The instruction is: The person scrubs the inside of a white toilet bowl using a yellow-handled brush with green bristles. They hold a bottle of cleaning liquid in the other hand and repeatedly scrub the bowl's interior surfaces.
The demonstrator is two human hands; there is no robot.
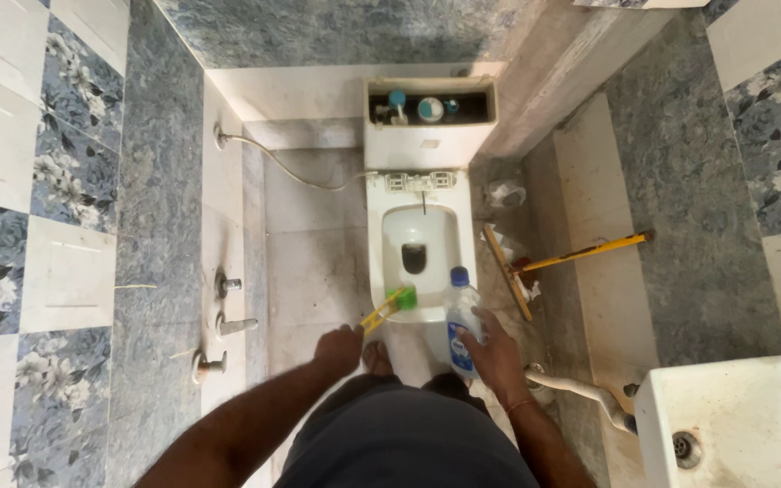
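Observation:
I look straight down at a white toilet bowl [419, 248] in a narrow tiled bathroom. My left hand [340, 348] grips a brush with a yellow handle and green bristles [390, 305], its head resting on the bowl's front rim. My right hand [495, 352] holds a clear plastic bottle with a blue cap [461, 316], upright, just right of the bowl's front. The cistern [428, 113] behind the bowl has no lid, and its inner parts show.
A floor wiper with a yellow handle [560, 262] lies on the floor right of the bowl. A white sink [725, 425] sits at lower right with a drain pipe [580, 390]. Taps [226, 307] and a hose [291, 167] line the left wall.

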